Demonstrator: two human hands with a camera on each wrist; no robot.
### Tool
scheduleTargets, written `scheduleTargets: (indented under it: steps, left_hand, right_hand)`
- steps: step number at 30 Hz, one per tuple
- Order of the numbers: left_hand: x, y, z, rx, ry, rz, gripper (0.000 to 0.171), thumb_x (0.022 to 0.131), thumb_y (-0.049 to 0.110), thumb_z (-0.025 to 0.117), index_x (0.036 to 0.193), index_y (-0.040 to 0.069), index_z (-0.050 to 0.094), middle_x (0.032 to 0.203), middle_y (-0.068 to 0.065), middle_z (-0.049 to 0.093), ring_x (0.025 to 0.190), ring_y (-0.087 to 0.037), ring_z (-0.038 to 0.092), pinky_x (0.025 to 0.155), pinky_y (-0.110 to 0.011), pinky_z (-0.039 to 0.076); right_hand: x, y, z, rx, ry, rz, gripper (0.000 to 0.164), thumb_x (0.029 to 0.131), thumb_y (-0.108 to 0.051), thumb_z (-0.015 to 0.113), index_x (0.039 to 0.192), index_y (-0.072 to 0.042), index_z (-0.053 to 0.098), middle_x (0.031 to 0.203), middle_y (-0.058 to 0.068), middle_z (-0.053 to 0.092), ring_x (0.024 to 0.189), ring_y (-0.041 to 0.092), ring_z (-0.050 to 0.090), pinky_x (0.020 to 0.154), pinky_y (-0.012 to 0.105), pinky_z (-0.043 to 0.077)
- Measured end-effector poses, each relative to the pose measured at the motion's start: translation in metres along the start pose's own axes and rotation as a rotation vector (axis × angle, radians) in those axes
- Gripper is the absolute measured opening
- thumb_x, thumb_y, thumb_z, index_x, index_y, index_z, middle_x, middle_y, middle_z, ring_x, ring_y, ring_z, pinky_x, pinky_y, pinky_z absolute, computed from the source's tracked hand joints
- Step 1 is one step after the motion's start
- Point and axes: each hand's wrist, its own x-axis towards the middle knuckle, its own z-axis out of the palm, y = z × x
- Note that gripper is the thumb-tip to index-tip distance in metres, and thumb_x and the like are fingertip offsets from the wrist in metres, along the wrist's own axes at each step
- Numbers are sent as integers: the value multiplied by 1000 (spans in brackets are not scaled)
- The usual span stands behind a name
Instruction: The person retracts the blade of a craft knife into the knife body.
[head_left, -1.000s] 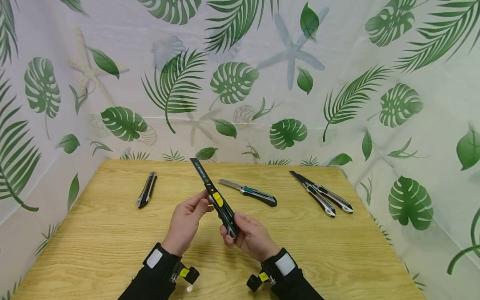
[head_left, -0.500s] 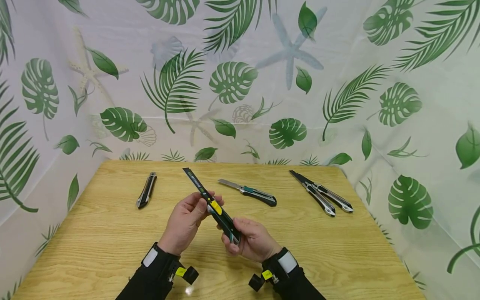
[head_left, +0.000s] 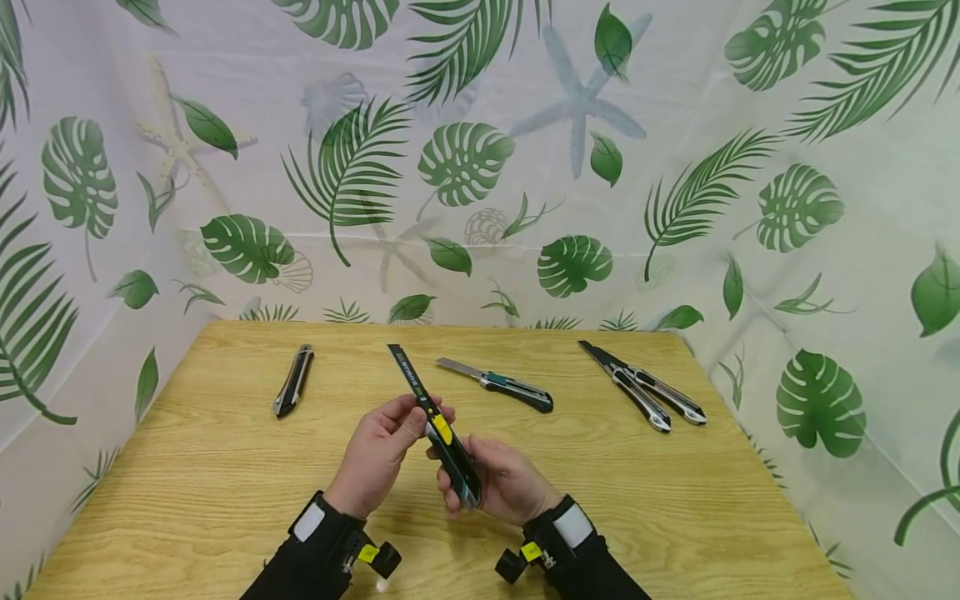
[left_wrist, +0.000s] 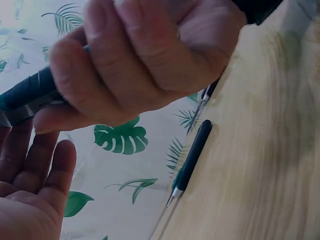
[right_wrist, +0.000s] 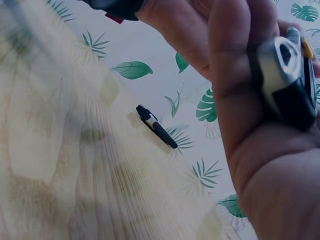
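A utility knife [head_left: 453, 457] with a black body, a yellow slider and a long black blade slants above the table, its tip away from me. My left hand [head_left: 381, 454] pinches it near the front of the handle, thumb on the near side. Lower down, my right hand [head_left: 513, 483] holds the butt end, with fingertips showing left of the handle. The right wrist view has the silver and black butt of the utility knife [right_wrist: 275, 70] against the palm. Part of the dark handle of the utility knife [left_wrist: 32, 95] shows in the left wrist view.
Behind the hands lies a teal and black utility knife [head_left: 517, 392], blade out. A closed black and silver utility knife [head_left: 294, 381] lies at left. Two overlapping black-bladed knives [head_left: 641, 398] lie at right. Leaf-printed cloth [head_left: 480, 275] rises behind the wooden table [head_left: 187, 500].
The held utility knife has come down slightly towards me, with both hands on it. Its blade tip swung left and then back right. The knives on the table stayed put.
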Motion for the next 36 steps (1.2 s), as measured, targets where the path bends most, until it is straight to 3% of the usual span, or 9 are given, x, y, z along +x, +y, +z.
scheduleTargets:
  steps: [4, 6, 9, 13, 17, 20, 24, 36]
  left_hand:
    - [1, -8, 6, 44, -3, -30, 38, 112, 30, 58, 140, 6, 64, 125, 9, 79, 127, -10, 69, 109, -29, 49]
    - [1, -12, 9, 63, -9, -32, 38, 112, 30, 58, 140, 5, 63, 126, 8, 79, 125, -9, 69, 103, -29, 52]
    - [0, -16, 14, 71, -13, -26, 39, 112, 28, 58, 141, 4, 63, 128, 5, 78, 124, -9, 69, 103, -27, 53]
    - [-2, -22, 19, 80, 33, -29, 37, 110, 25, 61, 140, 3, 65, 133, -5, 76, 124, -8, 68, 110, -26, 51]
    - [-3, -27, 22, 112, 86, -33, 36, 108, 23, 65, 138, 2, 67, 139, -14, 72, 121, -7, 68, 108, -24, 52]
    - [-3, -30, 24, 128, 101, -26, 36, 108, 22, 66, 137, 2, 68, 136, -10, 74, 119, -6, 69, 104, -23, 53]
    - [-4, -32, 25, 138, 98, -15, 35, 108, 21, 66, 136, 2, 69, 132, -7, 76, 118, -6, 70, 104, -23, 53]
    - [-5, -35, 21, 97, 31, 37, 36, 109, 23, 64, 138, 1, 67, 135, -17, 75, 120, -7, 72, 107, -26, 54]
  right_hand:
    - [-2, 1, -1, -47, 31, -9, 59, 118, -46, 14, 146, -17, 57, 111, -7, 73, 87, 3, 74, 75, 22, 62]
    - [-3, 1, -1, -81, 81, 13, 59, 117, -51, 16, 142, -18, 58, 102, -9, 72, 77, 1, 71, 65, 20, 61]
    - [-3, 1, -1, -134, 159, 62, 63, 115, -58, 18, 128, -17, 63, 85, -13, 67, 61, -1, 62, 56, 20, 56]
    - [-3, 3, -2, -169, 243, 126, 64, 112, -65, 24, 108, -17, 65, 72, -15, 62, 51, -1, 55, 50, 20, 52]
    - [-3, 4, -2, -221, 353, 207, 67, 110, -70, 29, 89, -18, 65, 62, -15, 59, 46, -1, 54, 47, 21, 50]
    - [-2, 3, 0, -280, 426, 251, 70, 109, -71, 31, 79, -18, 64, 57, -14, 57, 43, 1, 52, 45, 22, 49]
    - [-2, 3, 0, -334, 467, 270, 71, 110, -69, 31, 73, -17, 62, 53, -14, 54, 40, 2, 50, 44, 23, 47]
    - [-1, 3, 1, -348, 485, 277, 64, 110, -66, 43, 72, -17, 61, 53, -13, 51, 38, 3, 46, 42, 24, 44]
